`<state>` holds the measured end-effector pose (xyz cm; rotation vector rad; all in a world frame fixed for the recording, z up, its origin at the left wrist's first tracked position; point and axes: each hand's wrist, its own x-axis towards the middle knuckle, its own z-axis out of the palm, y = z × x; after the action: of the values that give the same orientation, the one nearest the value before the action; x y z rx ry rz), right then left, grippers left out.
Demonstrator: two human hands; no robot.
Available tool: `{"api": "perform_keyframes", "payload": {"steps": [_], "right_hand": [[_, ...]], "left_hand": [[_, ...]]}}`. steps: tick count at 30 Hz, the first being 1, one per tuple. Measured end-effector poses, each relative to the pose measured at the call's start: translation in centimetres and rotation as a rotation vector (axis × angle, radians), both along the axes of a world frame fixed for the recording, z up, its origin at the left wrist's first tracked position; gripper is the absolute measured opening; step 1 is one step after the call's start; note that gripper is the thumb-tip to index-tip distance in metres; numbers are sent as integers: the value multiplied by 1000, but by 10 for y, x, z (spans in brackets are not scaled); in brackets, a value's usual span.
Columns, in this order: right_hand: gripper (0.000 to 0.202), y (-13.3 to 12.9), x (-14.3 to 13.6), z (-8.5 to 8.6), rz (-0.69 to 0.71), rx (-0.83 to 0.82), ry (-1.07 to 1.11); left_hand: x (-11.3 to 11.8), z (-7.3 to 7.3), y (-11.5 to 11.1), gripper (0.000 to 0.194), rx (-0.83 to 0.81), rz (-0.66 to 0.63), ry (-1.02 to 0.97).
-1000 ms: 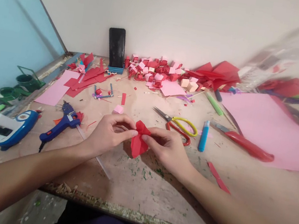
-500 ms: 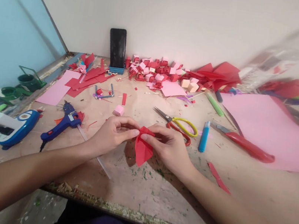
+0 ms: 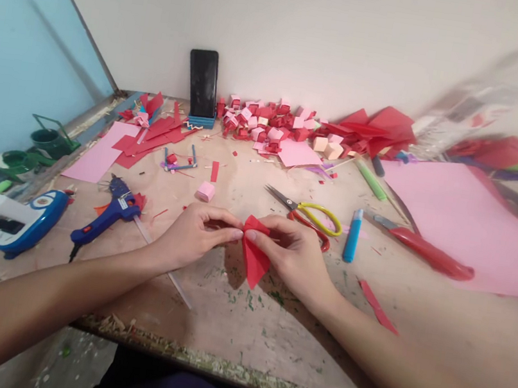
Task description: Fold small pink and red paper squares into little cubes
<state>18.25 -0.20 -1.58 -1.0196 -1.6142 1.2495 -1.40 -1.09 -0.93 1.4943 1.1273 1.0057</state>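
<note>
A small folded piece of red paper [image 3: 255,265] hangs between my two hands, its lower end tapering to a point. My left hand [image 3: 201,237] pinches its upper left edge between thumb and fingertips. My right hand [image 3: 291,257] grips the upper right side, thumb in front and the other fingers behind. Just beyond my hands lie scissors [image 3: 302,210] with one yellow and one red handle, partly covered by my right hand. A small pink paper cube [image 3: 205,191] sits past my left hand.
At left are a blue glue gun [image 3: 111,207] and its blue-and-white stand [image 3: 33,222]. On the right lie a blue pen-like tube [image 3: 353,235], a red-handled cutter [image 3: 430,251] and pink paper [image 3: 469,219]. Paper cubes [image 3: 269,124] and a phone [image 3: 203,84] line the wall.
The red paper has turned and narrowed, its lower tip shifting slightly right. Both hands keep their pinch, with the left fingertips a little nearer the right thumb.
</note>
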Motion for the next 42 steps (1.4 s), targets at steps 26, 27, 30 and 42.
{"api": "perform_keyframes", "payload": {"steps": [26, 27, 30, 42], "right_hand": [[12, -2, -1, 3, 1, 53, -77], [12, -2, -1, 4, 0, 59, -93], [13, -4, -2, 5, 1, 84, -145], [14, -4, -1, 6, -46, -89, -15]], "left_hand": [[0, 5, -4, 9, 75, -15, 68], [0, 5, -4, 9, 72, -20, 70], [0, 8, -6, 10, 66, -41, 102], [-5, 3, -3, 12, 173, 118, 172]]}}
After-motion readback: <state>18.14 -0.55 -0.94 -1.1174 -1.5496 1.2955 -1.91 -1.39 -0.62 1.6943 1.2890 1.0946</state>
